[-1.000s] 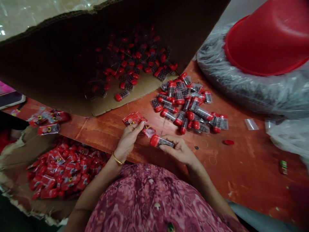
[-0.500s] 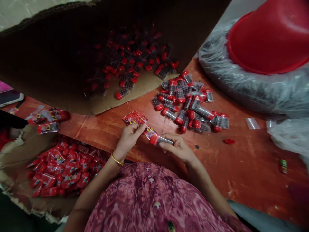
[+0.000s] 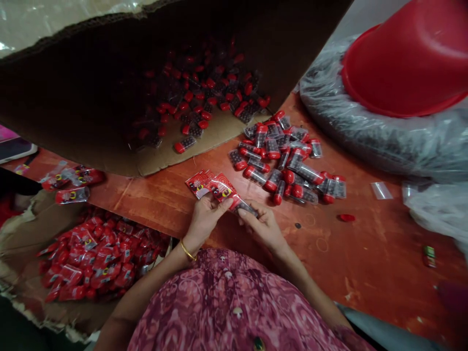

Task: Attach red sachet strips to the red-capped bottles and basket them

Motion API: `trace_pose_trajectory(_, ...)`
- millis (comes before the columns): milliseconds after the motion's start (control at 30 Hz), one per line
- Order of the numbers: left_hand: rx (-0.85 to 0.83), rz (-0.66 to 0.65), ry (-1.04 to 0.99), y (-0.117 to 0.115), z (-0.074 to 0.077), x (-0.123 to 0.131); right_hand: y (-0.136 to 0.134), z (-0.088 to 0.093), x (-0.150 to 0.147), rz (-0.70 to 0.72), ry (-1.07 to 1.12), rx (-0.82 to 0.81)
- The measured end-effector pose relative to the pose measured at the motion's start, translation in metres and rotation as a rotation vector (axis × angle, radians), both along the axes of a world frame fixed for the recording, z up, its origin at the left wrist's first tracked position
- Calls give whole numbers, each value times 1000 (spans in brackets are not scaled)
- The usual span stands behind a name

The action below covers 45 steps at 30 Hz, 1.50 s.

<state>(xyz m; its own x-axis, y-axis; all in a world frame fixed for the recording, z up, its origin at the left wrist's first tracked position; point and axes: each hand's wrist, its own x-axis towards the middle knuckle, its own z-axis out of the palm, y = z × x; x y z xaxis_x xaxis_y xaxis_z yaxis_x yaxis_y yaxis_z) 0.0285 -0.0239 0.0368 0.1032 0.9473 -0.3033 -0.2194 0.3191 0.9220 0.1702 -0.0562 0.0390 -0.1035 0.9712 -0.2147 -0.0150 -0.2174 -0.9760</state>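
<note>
My left hand [image 3: 204,218] pinches a red printed plastic packet [image 3: 221,186] between thumb and fingers. In my right hand [image 3: 266,228] is a small clear container [image 3: 248,208] of dark balls. Its capped end meets the packet's near end and looks to be at least partly inside; my fingers hide how far. A few more printed packets [image 3: 196,182] lie on the table just beyond my left hand. To the right is a pile of red-capped containers [image 3: 281,161].
A large cardboard box [image 3: 161,165] on its side holds many more containers. At lower left, another carton [image 3: 22,243] holds filled red packets [image 3: 87,258]. A red bucket [image 3: 402,63] rests on a plastic-wrapped bundle [image 3: 329,126]. A loose red cap [image 3: 346,217] lies on the table [image 3: 351,263].
The container's red end has moved up to the packet and is now mostly covered. The packet has come away from the others on the table, and my hands are closer together.
</note>
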Motion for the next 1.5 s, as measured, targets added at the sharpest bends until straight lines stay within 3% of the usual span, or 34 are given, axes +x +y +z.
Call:
trace_pose_trajectory(100, -23, 2, -5, -2, -2, 1, 0, -5, -3, -32, 38, -6)
trace_pose_trajectory(300, -72, -34, -58, -2, -6, 2, 4, -10, -12, 35, 140, -19)
trace_pose_trajectory(533, -91, 96, -212, 7, 4, 6, -2, -15, -23, -84, 317, -41)
trace_pose_trajectory(733, -46, -82, -148, 3, -5, 10, 1, -14, -29, -205, 235, 35)
trace_pose_trajectory(1000, -100, -77, -245, 3, 0, 1, 10, -14, -23, -123, 199, -6)
trace_pose_trajectory(1200, -226, -94, -284, -3, 6, -4, 17, -26, -28, -229, -181, 311)
trace_pose_trajectory(1300, -351, -163, -204, -5, 12, -16, 21, -26, -25, -135, -512, 543)
trace_pose_trajectory(1400, -442, -167, -35, -10, 17, -48, 22, -16, -3, -39, -842, 745)
trace_pose_trajectory(1500, -409, 79, 268, -24, 19, -113, 22, -8, 40, -147, -1119, 715)
